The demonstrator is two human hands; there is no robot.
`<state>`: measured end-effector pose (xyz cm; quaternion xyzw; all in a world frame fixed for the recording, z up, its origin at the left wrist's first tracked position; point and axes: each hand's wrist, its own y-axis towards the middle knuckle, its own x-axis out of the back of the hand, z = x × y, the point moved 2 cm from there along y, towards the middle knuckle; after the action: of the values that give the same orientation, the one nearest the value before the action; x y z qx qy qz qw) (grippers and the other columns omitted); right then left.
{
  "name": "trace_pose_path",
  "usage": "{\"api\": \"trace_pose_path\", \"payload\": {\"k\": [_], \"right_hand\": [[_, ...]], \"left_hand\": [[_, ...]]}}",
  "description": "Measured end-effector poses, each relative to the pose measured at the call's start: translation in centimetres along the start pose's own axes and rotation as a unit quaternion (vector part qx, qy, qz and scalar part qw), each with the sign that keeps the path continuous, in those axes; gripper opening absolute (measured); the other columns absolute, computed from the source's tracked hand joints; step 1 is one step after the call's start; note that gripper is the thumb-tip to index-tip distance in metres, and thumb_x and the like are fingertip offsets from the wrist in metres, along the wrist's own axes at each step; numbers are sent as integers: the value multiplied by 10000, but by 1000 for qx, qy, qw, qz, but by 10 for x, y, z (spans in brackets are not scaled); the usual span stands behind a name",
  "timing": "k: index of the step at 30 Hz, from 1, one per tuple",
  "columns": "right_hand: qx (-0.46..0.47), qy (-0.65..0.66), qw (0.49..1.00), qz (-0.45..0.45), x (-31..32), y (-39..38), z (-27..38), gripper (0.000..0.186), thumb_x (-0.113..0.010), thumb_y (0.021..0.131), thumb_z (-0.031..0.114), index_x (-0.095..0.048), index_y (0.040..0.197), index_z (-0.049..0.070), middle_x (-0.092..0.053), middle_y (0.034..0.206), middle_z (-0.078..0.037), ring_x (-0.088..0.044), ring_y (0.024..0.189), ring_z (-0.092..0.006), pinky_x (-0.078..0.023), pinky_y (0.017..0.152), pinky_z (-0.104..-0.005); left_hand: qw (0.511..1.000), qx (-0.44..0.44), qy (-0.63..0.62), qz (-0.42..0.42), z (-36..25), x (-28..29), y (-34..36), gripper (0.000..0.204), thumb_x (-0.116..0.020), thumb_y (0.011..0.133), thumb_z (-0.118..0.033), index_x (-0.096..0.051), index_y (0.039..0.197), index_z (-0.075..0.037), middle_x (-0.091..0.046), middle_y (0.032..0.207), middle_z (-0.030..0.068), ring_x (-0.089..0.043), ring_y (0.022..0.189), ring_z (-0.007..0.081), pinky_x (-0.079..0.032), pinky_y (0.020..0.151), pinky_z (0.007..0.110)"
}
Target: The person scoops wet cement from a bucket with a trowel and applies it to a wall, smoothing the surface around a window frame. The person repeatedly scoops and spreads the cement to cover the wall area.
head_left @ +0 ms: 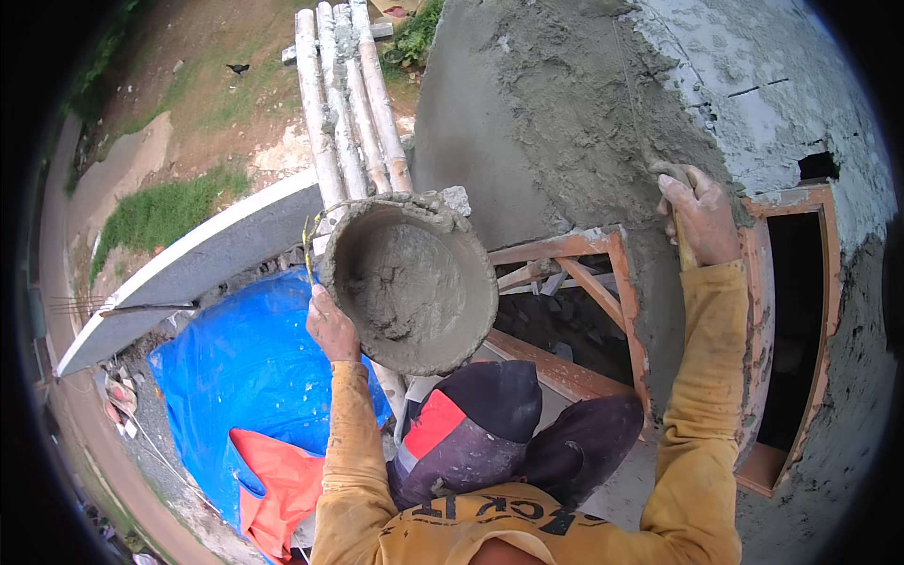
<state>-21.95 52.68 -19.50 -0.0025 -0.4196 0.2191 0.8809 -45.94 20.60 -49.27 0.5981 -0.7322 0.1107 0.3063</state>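
Observation:
My left hand is closed on the left edge of a mortar-caked bucket, beside its yellowish handle. Wet grey mortar covers the inside of the bucket, which is tilted so its mouth faces me. Up against the wall, my right hand has its fingers curled round a thin tan stick-like tool; what its far end looks like is hidden. Rough fresh mortar coats the wall just left of that hand.
Several whitish poles run outward beyond the bucket. A wooden window frame and a second frame are set in the wall. Below lie a blue tarp, an orange cloth and a low concrete wall.

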Motion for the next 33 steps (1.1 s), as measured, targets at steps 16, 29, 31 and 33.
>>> {"api": "trace_pose_path", "payload": {"k": [16,29,31,33], "right_hand": [[28,-207,922,325,-232,-72,-79,371,-541,787,262,-549,1049,-1,-618,958,-257,-593,965,-395,-463,844,-459],[259,-59,942,207,-160,26,61,297,-578,798,217,-592,956,-34,-620,819,-158,-604,685,-277,-479,639,-347],[219,63,928,296,-165,58,86,258,-561,832,202,-596,966,-16,-612,777,-109,-588,596,-187,-474,551,-292],[90,183,910,362,-171,103,76,239,-540,859,196,-590,1004,13,-578,735,-62,-538,539,-125,-443,487,-250]], "left_hand": [[988,85,-83,103,-84,-20,-2,338,-419,958,-247,-585,883,38,-587,757,250,-569,701,423,-430,599,453],[986,134,-75,69,-6,-7,15,433,-385,971,-303,-578,880,74,-575,766,262,-531,677,394,-389,591,439],[984,148,-73,70,-8,-1,15,434,-383,971,-304,-577,880,73,-575,772,266,-535,692,410,-390,598,447],[984,140,-80,72,-19,1,17,438,-382,971,-307,-576,872,73,-574,764,264,-533,687,412,-389,600,450]]}}
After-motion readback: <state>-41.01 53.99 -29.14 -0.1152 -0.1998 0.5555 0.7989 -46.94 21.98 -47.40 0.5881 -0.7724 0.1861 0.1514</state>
